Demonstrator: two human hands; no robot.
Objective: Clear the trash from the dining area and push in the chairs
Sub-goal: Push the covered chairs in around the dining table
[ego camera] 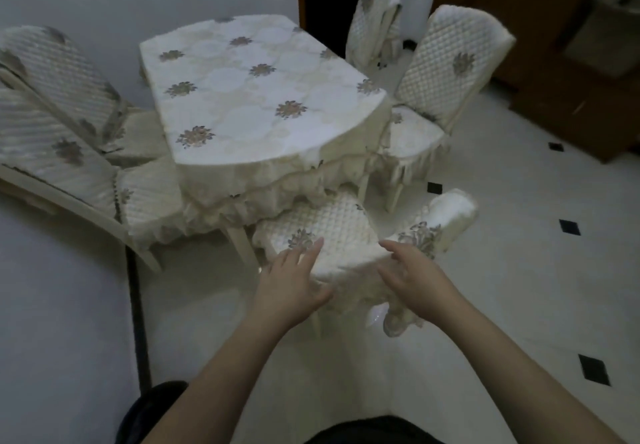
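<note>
Both hands on the near chair (322, 232) at the table's (249, 90) end: left hand (294, 280) flat, fingers straight; right hand (408, 273) loosely open over the seat's edge.

bare forearms (221, 367), dark clothing (363, 431) below

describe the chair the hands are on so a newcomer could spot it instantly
Start at the cloth-covered dining table. At its near curved end stands the nearest chair, its quilted seat partly under the frill. Unlike the others, left hand and right hand touch it.
</note>
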